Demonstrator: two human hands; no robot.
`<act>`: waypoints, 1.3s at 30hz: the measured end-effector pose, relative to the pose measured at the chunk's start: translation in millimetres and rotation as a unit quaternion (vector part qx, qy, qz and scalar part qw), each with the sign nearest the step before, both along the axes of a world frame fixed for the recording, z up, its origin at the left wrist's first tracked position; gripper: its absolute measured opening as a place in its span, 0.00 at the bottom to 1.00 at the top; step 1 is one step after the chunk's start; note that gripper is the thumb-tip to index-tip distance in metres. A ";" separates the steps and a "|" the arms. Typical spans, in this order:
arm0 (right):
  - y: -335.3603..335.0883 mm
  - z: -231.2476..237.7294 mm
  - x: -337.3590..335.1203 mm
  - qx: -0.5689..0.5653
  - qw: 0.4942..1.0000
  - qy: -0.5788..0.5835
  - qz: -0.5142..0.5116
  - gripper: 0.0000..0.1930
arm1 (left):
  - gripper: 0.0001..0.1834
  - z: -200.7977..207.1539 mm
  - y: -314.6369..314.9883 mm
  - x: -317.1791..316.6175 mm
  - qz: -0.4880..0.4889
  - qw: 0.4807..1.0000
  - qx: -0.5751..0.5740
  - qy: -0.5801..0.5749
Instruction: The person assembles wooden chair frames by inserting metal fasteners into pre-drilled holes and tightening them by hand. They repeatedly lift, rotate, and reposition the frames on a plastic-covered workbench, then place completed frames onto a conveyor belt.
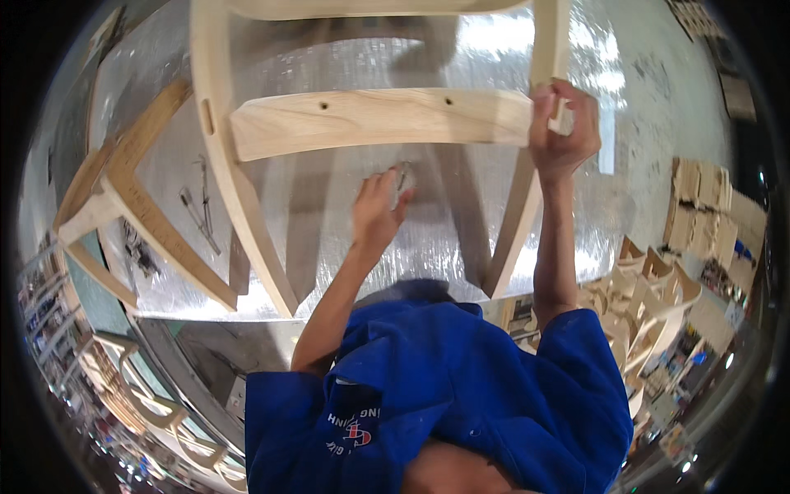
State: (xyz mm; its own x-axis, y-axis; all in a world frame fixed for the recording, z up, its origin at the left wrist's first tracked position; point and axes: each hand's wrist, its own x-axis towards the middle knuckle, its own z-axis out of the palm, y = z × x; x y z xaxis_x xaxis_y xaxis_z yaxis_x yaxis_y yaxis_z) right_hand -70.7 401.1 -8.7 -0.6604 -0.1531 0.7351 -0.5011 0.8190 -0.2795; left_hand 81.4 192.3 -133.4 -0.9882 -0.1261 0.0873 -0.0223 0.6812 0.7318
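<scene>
A pale wooden chair frame (374, 123) stands in front of me, with two long side posts and a curved cross rail that has two dark holes. My right hand (568, 128) is closed around the right post (520, 202), where the rail meets it. A pale patch shows between its thumb and fingers. Below the rail, my left hand (380, 210) hangs between the posts. Its fingers and thumb curl about a small greyish, shiny thing (402, 175), too blurred to name.
Shiny film covers the worktable (362, 280). To the left stand another wooden frame (148, 198) and thin metal tools (200, 210). Wooden parts (638, 305) are piled at the right, with stacked boards (699, 202) beyond. More curved frames (152, 403) line the lower left.
</scene>
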 end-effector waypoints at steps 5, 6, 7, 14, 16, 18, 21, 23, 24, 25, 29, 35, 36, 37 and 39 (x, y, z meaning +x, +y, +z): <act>72.0 -61.0 -52.0 -0.269 0.925 -0.187 -0.193 0.23 | 0.17 -45.8 6.1 -8.8 -0.060 0.993 -0.094 -0.045; 78.6 -60.9 -43.3 -0.319 0.878 -0.326 -0.143 0.25 | 0.17 -40.9 -1.6 2.5 -0.071 0.994 -0.057 -0.062; 104.5 -69.7 -36.3 -0.289 0.866 -0.398 -0.085 0.27 | 0.15 -28.7 -16.2 18.0 -0.028 0.998 -0.048 -0.005; 66.6 -106.4 29.6 -0.605 0.568 -0.533 0.164 0.32 | 0.11 46.0 -246.4 62.0 0.371 0.900 -0.198 -0.115; 89.0 -125.0 30.8 -0.582 0.623 -0.491 0.179 0.34 | 0.21 27.6 -273.4 47.2 0.353 0.864 -0.359 -0.016; 99.0 -118.8 42.7 -0.564 0.668 -0.477 0.088 0.31 | 0.28 19.5 -273.0 4.3 0.312 0.939 -0.142 0.017; 52.0 -88.2 69.0 -0.533 0.660 -0.528 0.031 0.29 | 0.30 46.8 -291.2 -23.5 0.105 0.838 0.530 -0.074; 66.5 -79.3 105.8 -0.594 0.650 -0.457 0.123 0.34 | 0.32 55.9 -255.7 -61.0 0.202 0.902 0.370 -0.092; 90.9 -75.4 142.4 -0.590 0.638 -0.485 0.097 0.34 | 0.33 49.8 -231.3 -54.1 0.114 0.921 0.359 -0.101; 96.1 -69.7 185.4 -0.610 0.629 -0.475 0.084 0.34 | 0.33 56.0 -230.1 -32.3 0.053 0.936 0.336 -0.094; 78.9 -29.8 374.7 -0.718 0.592 -0.364 0.043 0.32 | 0.38 109.1 -248.7 20.5 -0.174 0.809 0.514 -0.224; 96.4 19.2 629.5 -0.788 0.543 -0.280 -0.068 0.35 | 0.37 117.4 -103.0 62.4 -0.263 0.633 0.565 -0.459; 90.3 28.3 660.1 -0.785 0.561 -0.245 -0.096 0.35 | 0.37 125.7 -80.6 74.8 -0.304 0.626 0.556 -0.455; 80.7 35.4 692.6 -0.783 0.574 -0.209 -0.119 0.36 | 0.36 136.7 -57.2 87.9 -0.343 0.622 0.542 -0.449; 72.7 51.5 758.0 -0.813 0.537 -0.135 -0.181 0.37 | 0.37 158.4 -3.0 117.1 -0.379 0.592 0.548 -0.454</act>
State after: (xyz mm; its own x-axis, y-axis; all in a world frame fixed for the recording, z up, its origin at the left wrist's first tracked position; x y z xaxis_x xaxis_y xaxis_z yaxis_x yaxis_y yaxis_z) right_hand 687.2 473.8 42.8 -0.5472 0.7197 -0.4274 -0.1520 -0.5875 -0.7948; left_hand 198.5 189.3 25.0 -0.3743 0.8938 -0.2468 -0.7367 -0.1250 0.6646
